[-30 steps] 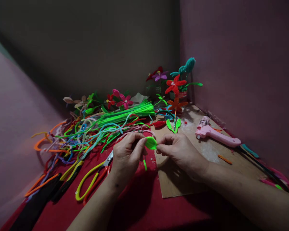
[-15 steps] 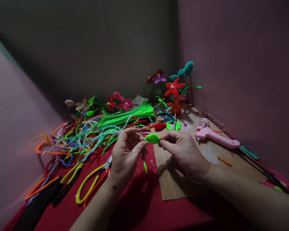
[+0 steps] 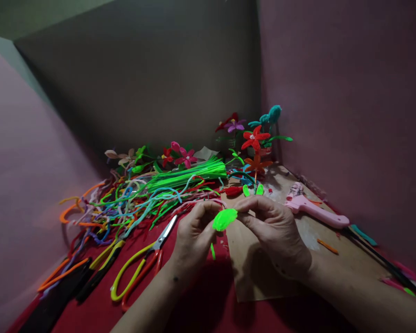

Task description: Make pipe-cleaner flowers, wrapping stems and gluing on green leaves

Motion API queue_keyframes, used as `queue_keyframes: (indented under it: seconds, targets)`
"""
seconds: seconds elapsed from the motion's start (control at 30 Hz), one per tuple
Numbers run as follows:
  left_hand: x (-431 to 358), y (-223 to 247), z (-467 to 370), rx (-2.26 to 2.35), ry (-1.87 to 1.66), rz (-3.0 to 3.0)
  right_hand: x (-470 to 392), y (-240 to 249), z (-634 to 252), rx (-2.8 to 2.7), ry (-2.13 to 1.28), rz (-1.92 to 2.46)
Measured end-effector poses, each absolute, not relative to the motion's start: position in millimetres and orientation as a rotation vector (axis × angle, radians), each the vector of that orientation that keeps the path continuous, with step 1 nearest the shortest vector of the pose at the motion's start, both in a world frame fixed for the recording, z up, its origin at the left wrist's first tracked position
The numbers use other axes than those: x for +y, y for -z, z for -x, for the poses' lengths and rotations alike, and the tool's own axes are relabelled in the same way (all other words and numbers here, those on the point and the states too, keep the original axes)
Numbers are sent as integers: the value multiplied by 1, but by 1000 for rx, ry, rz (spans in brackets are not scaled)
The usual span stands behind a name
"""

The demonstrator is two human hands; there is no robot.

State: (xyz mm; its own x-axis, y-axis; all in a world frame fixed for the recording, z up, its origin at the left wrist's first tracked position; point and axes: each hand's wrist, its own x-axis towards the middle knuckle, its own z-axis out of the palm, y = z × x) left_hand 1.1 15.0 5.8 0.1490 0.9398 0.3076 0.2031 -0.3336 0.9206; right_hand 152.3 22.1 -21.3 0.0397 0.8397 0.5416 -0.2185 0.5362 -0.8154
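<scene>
One bright green leaf (image 3: 225, 219) was held up between two hands, above the cardboard's left edge. The left hand (image 3: 196, 236) pinched its left end between thumb and fingers; the right hand (image 3: 273, 231), equally closed, gripped the other end. Red cloth (image 3: 225, 286) ran below both wrists, giving room toward the near side, while the cardboard (image 3: 237, 247) reached rightward toward the pink wall (image 3: 350, 115). One pair of scissors (image 3: 156, 245) lay just beside the left hand, one glue gun (image 3: 314, 210) near the right. Beyond stood one orange flower (image 3: 257, 163) with two small leaves (image 3: 260, 190), and one green bundle (image 3: 190, 175) of stems too many to count.
</scene>
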Motion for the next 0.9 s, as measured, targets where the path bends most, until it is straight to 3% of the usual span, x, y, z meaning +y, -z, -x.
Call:
queue_keyframes:
  seconds: [0.3, 0.9]
  targets:
    - [12, 1, 8, 1097, -1330, -2045, 18, 20, -150, -1280, -867, 503]
    - [12, -3, 8, 1100, -1368, -2056, 16, 23, -154, -1516, -504, 522]
